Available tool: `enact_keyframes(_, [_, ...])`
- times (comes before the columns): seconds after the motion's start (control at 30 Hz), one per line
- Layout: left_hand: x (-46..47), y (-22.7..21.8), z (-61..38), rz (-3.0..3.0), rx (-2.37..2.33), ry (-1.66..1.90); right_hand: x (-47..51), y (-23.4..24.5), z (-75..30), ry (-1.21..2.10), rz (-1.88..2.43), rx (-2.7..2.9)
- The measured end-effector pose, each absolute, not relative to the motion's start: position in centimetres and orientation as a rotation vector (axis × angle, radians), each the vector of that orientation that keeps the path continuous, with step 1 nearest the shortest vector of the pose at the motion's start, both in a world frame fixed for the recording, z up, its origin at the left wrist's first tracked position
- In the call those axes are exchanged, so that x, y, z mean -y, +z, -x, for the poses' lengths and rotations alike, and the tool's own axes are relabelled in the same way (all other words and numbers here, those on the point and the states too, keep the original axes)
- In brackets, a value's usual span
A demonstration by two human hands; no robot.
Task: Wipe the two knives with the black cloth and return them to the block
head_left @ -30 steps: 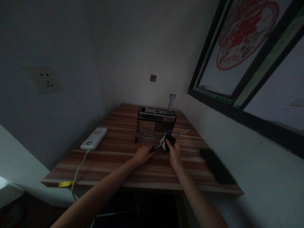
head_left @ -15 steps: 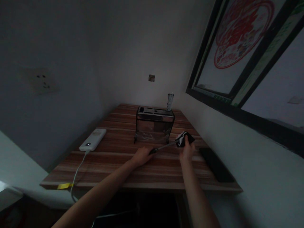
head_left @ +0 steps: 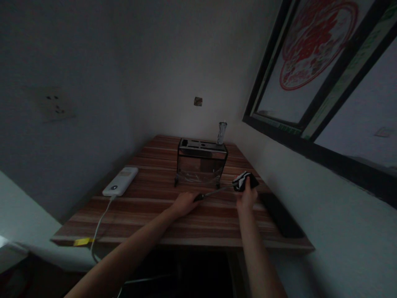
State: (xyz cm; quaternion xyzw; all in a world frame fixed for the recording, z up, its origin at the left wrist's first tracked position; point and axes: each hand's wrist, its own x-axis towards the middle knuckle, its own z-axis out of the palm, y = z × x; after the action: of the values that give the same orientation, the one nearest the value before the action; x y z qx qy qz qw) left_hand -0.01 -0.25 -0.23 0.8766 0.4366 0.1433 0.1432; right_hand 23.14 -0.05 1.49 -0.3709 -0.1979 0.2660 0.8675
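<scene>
My left hand (head_left: 183, 203) is closed around the black handle of what looks like a slim knife (head_left: 216, 191), held low over the table. Its narrow blade points right, toward my right hand (head_left: 246, 198). Pinched in those fingers is a black-and-white wrapper or folded cloth (head_left: 240, 182); the dim light hides its exact kind. The blade's tip lies close to the wrapper's left side, and I cannot tell whether they touch. Just beyond both hands stands a black-framed rack (head_left: 203, 150) with slots in its top and clear sides.
A silvery, wrapped-looking upright piece (head_left: 221, 133) sits at the rack's right end. On the wood-grain table (head_left: 149, 186), a white power bank (head_left: 120, 182) with a cable (head_left: 101, 223) lies left, and a dark flat object (head_left: 282, 215) lies right. Walls close in on both sides.
My right hand has shifted slightly right with the wrapper, drawing it away along the blade. My left hand and the knife have barely moved.
</scene>
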Motion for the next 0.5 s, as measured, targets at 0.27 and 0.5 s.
enact_keyframes(0.27, [0.1, -0.1, 0.0, -2.418, -1.282, 0.505, 0.3, -0.2, -18.0, 0.822, 0.912, 0.793])
enact_keyframes(0.5, [-0.3, -0.5, 0.1, -2.441, -1.287, 0.511, 0.7, -1.9, -15.6, 1.119, 0.902, 1.029])
